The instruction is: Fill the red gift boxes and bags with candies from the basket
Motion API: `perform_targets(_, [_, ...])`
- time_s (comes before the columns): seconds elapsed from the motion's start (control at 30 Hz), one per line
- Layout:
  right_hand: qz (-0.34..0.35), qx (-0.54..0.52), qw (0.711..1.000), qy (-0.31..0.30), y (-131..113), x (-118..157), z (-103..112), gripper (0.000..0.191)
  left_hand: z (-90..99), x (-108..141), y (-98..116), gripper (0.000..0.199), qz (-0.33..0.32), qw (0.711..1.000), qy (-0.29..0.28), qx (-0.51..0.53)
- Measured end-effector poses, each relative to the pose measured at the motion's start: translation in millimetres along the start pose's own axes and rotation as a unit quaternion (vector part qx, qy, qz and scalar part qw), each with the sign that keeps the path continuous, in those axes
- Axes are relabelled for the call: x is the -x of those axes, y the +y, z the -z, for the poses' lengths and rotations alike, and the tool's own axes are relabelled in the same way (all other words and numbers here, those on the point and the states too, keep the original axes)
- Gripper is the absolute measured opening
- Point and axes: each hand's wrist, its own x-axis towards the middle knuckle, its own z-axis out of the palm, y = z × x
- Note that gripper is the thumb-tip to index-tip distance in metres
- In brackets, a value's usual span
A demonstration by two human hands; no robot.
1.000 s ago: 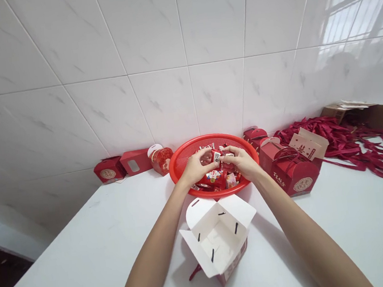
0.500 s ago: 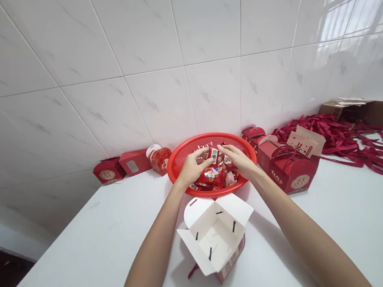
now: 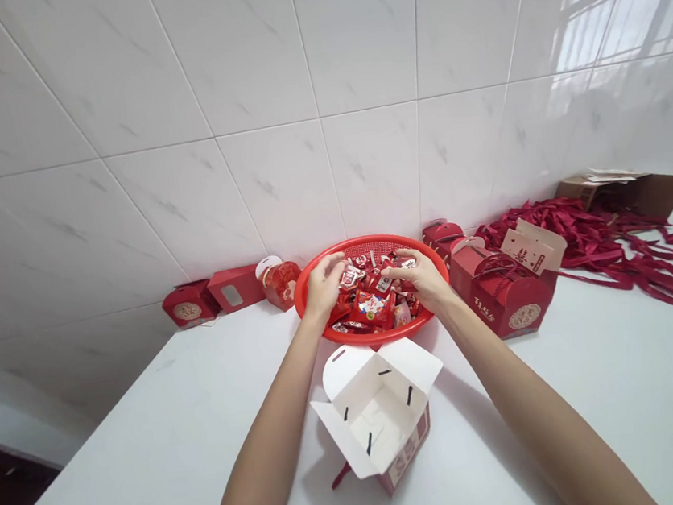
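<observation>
A red plastic basket (image 3: 443, 273) holds a heap of wrapped candies (image 3: 373, 307), mostly in red wrappers. My left hand (image 3: 324, 288) is over the basket's left side, fingers apart and nothing seen in it. On the right side, my right hand (image 3: 423, 279) reaches in with thumb and fingers spread, close to small red-and-white packets. Whether its fingertips touch a packet is hard to make out. In front of the basket, between my forearms, stands a gift box (image 3: 386, 421) with its white flaps open. Its white inside shows no candy.
Closed red gift boxes (image 3: 512, 297) stand right of the basket, beside a pile of dark red ribbons (image 3: 584, 244) and an open cardboard box (image 3: 649, 196). More red boxes (image 3: 237, 286) line the tiled wall at left. The white table (image 3: 206, 389) ends at the left.
My hands have moved apart, the left one leftward and the right one slightly back. Candies that were between my fingers now lie in the heap. The open gift box stays put.
</observation>
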Motion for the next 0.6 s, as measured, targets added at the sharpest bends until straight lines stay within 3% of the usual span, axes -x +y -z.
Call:
perform_targets(0.07, [-0.001, -0.004, 1.000, -0.001, -1, 1, 0, 0.061, 4.3, -4, -2, 0.017, 0.045, 0.996, 0.067, 0.026])
perform_targets(0.13, [0.003, -0.006, 1.000, 0.003, -1, 3, 1, 0.057, 8.1, -5, -3, 0.015, 0.084, 0.992, 0.084, 0.036])
perform_targets(0.3, [-0.003, -0.025, 0.999, -0.032, -2, 6, 1, 0.048, 12.3, -7, -10, 0.016, 0.086, 0.994, 0.041, -0.049])
perform_targets(0.6, [0.012, -0.064, 0.996, -0.054, 3, 6, -2, 0.022, 18.3, -18, -27, 0.016, 0.066, 0.980, 0.045, -0.182])
